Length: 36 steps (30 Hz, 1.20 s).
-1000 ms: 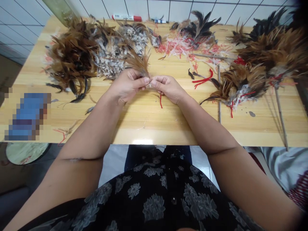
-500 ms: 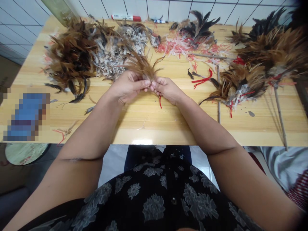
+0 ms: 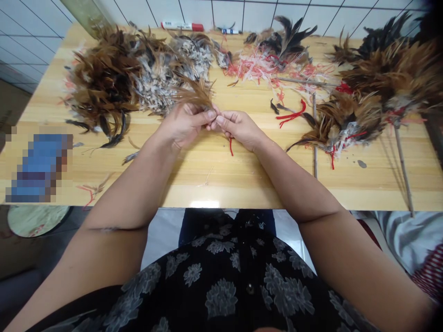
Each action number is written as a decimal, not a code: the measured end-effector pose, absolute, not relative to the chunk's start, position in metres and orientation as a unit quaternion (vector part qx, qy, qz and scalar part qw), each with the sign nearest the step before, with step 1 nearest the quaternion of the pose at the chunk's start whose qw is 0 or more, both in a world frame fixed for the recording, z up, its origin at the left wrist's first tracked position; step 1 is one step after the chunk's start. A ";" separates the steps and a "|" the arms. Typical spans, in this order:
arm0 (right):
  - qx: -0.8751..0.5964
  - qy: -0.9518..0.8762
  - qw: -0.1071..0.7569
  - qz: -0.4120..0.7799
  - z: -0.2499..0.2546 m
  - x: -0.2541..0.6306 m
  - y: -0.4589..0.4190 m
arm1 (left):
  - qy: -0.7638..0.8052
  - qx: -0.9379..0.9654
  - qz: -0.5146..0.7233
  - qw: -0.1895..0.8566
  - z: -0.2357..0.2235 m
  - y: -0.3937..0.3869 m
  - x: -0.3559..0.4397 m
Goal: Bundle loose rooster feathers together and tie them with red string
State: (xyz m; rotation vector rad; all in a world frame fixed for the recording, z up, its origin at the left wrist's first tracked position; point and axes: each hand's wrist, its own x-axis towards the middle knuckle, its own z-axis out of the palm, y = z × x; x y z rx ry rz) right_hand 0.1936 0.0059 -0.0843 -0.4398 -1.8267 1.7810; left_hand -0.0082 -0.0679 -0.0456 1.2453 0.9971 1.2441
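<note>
Above the middle of the table, my left hand (image 3: 187,122) is closed, pinching a small bunch of brown feathers (image 3: 198,93) between thumb and fingers. The feather tips fan up and to the left. My right hand (image 3: 239,127) meets it at the fingertips, thumb pressed on the curled fingers; what lies in that pinch is hidden. From beneath the right fingers a short red string (image 3: 231,146) hangs or lies; I cannot tell if it is gripped. Just behind the left hand spreads a pile of grey-white fluffy feathers (image 3: 155,85), beside a heap of brown feathers (image 3: 104,78).
Pink and white plastic strips (image 3: 254,67) lie at the back. To the right are a red string bundle (image 3: 292,115), a tied feather bunch (image 3: 349,117), and a feather duster (image 3: 398,78) with its stick (image 3: 403,166) over the table edge. A red-capped marker (image 3: 182,26) rests by the wall.
The feather bunch has tilted left and its tips sit closer together. A small loose feather now shows on the table behind my right hand. Both hands have stayed nearly in place.
</note>
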 end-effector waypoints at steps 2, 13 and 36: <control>-0.169 -0.680 0.277 0.657 -0.080 0.195 0.004 | 0.421 0.519 0.526 0.526 -0.046 -0.065 -0.012; -0.213 -0.652 0.266 0.677 -0.056 0.198 -0.007 | 0.432 0.507 0.516 0.539 -0.054 -0.062 -0.013; -0.365 -0.527 0.370 0.673 -0.039 0.215 0.010 | 0.543 0.587 0.487 0.351 -0.050 -0.066 -0.006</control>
